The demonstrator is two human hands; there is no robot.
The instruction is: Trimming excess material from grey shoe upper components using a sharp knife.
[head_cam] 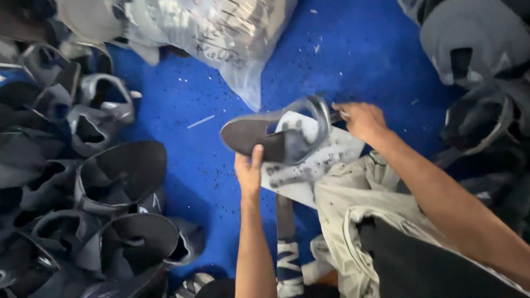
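My left hand [248, 171] grips a dark grey shoe upper [276, 135] from below, holding it up over the blue floor. The upper's toe points left and its heel loop faces right. My right hand [361, 118] is at the heel end, fingers pinched on a small thin tool, partly hidden, that touches the heel rim. Under the upper lies a white sheet [309, 165] speckled with dark bits, resting on my knee in pale trousers [359, 209].
Piles of dark shoe uppers [105, 187] fill the left side, and more [480, 72] lie at the right. A clear plastic bag [221, 33] of grey pieces sits at the top. Blue floor [353, 49] with scattered scraps lies between.
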